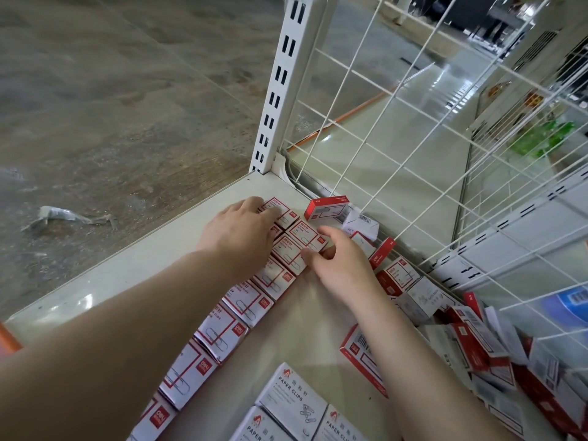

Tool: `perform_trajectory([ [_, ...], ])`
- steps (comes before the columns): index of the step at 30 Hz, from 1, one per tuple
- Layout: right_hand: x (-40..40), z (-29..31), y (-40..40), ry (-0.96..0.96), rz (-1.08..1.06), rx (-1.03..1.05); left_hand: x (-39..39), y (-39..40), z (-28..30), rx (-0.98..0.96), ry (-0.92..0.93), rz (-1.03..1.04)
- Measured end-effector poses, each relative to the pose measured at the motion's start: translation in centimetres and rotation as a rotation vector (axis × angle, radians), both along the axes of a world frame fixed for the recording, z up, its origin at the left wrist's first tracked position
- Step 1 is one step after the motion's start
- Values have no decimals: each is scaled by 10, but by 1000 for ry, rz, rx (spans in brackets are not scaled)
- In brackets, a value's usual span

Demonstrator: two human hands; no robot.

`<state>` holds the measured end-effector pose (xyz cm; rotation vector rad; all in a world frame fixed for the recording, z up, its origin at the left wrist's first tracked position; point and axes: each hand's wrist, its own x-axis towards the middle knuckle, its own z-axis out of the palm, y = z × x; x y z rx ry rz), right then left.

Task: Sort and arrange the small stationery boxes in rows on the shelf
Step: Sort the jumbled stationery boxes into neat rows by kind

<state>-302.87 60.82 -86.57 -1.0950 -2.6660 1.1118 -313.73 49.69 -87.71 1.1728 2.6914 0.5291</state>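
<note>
Far left, on the floor beside the shelf point(178, 230), lies a crumpled scrap point(60, 215). Your left hand point(239, 231) lies flat, fingers straight, on the far end of the row of red-and-white boxes point(241, 308) running diagonally from near left to the far corner. Your right hand point(342, 264) pinches one box point(291, 253) at that far end, thumb and fingers at its edge. Near you sit white paper clip boxes point(291, 397). A red box point(326, 207) stands alone by the wire grid point(423, 128). On the right, a loose heap of boxes point(496, 348) lies jumbled against the grid.
</note>
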Motion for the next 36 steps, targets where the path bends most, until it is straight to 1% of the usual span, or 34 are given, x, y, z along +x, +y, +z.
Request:
perform_trajectory([
  [4,-1,1,1,-5,14,-20,-4,2,2,-22,-88,-38],
  [7,-1,1,1,-11,22,-19,-6,4,2,-2,-156,-49],
  [14,-2,1,2,-8,56,8,-12,8,3,33,-203,-56],
  [21,-1,2,3,-6,61,42,-13,9,4,45,-192,-78],
  [29,-2,-2,0,7,90,92,-12,7,3,-4,-97,-95],
  [36,-4,-7,1,12,90,89,-12,5,3,7,-153,-67],
])
